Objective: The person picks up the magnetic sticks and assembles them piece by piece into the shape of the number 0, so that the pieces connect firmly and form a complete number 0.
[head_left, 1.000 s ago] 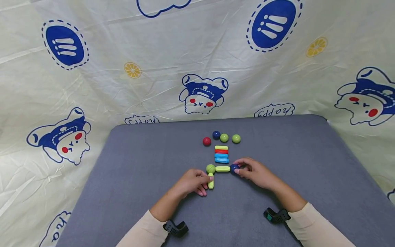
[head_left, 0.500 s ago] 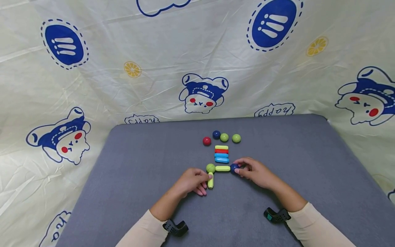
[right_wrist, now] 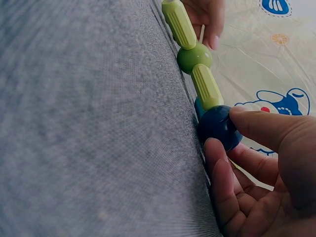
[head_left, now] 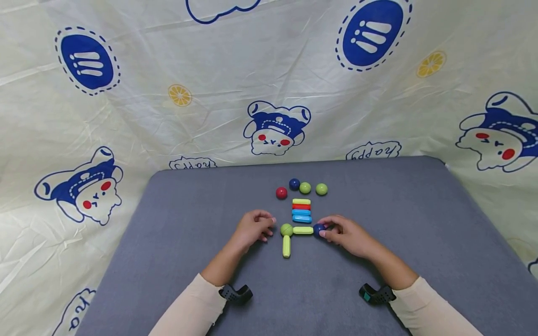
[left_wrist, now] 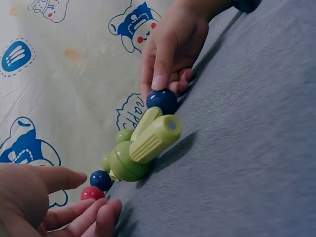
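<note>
My right hand [head_left: 349,235] pinches a dark blue ball [right_wrist: 219,128] between thumb and fingers. A yellow-green rod [head_left: 303,230] joins that ball to a green ball [head_left: 286,230]. From the green ball a second yellow-green rod [head_left: 286,247] points toward me, its free end showing a grey round tip in the left wrist view. Just left of the green ball, my left hand [head_left: 253,228] holds nothing, thumb and fingers apart with a gap between them.
Behind the joined pieces lie a yellow rod [head_left: 301,201], a red rod [head_left: 301,206] and two blue rods [head_left: 301,219] in a stack-like row. Farther back sit a red ball [head_left: 281,192], a blue ball [head_left: 294,184] and two green balls [head_left: 321,189] on the grey table [head_left: 201,210].
My left hand has let go of the rod that points toward me and moved up and left, beside the green ball. The right hand stays on the blue ball.
</note>
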A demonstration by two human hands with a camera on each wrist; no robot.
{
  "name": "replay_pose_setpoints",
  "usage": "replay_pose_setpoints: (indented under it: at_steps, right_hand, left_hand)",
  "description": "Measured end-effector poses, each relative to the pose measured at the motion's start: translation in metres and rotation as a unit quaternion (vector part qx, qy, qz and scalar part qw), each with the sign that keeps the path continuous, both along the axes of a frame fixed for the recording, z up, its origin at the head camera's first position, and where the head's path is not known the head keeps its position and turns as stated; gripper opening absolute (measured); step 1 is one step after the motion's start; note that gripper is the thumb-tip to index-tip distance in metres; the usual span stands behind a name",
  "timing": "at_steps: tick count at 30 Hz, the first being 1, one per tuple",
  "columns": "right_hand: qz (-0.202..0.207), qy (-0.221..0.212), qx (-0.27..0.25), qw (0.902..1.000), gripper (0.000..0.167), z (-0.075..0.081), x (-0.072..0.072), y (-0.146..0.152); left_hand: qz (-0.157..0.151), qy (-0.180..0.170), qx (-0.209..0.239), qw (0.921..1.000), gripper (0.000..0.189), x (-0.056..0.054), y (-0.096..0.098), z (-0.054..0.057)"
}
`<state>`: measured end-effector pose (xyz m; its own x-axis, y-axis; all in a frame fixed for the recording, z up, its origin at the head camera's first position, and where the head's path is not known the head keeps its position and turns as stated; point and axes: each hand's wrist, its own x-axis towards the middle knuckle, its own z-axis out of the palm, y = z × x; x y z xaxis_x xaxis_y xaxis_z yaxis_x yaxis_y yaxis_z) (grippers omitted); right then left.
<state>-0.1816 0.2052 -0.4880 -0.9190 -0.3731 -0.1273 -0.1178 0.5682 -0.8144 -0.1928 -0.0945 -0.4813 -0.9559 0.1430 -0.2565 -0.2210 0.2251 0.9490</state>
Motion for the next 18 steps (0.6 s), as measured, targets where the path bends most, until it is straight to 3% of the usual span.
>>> replay_pose_setpoints:
  at_steps: [9,18]
  right_hand:
    - [0.008,0.007,-0.012,0.9999,0.037,0.002,0.002,0.001]
    - [0.008,0.007,-0.009,0.9999,0.037,0.001,0.001,0.001]
  left_hand:
    - [0.026,0.079,-0.045,0.9955,0.039,-0.032,0.012,0.007]
    - [0.061,0.098,-0.086,0.9896,0.053,-0.062,0.031,0.002]
